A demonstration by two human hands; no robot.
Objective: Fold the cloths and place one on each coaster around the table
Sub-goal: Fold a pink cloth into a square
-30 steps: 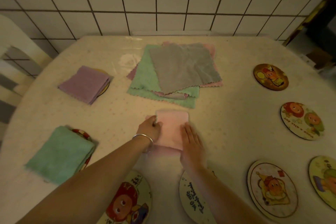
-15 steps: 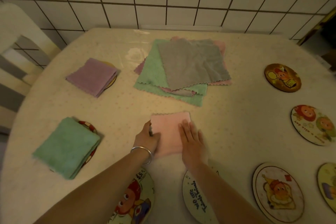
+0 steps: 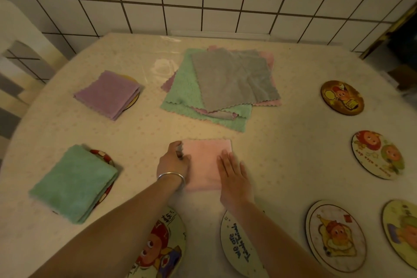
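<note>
Left hand [image 3: 173, 162] pinching, right hand [image 3: 234, 176] flat — pink cloth [image 3: 206, 162] between.

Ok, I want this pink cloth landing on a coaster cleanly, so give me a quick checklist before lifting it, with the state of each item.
1. pink cloth folded square: ok, edges look aligned.
2. left hand gripping its left edge: ok.
3. right hand flat on it: ok, must release or grip before the lift.
4. Free coaster close by: ok, the lettered coaster near the right forearm is bare.
5. Placed cloths undisturbed: ok, green folded cloth and purple folded cloth sit on their coasters.
6. Fold holding when lifted: cannot tell.
</note>
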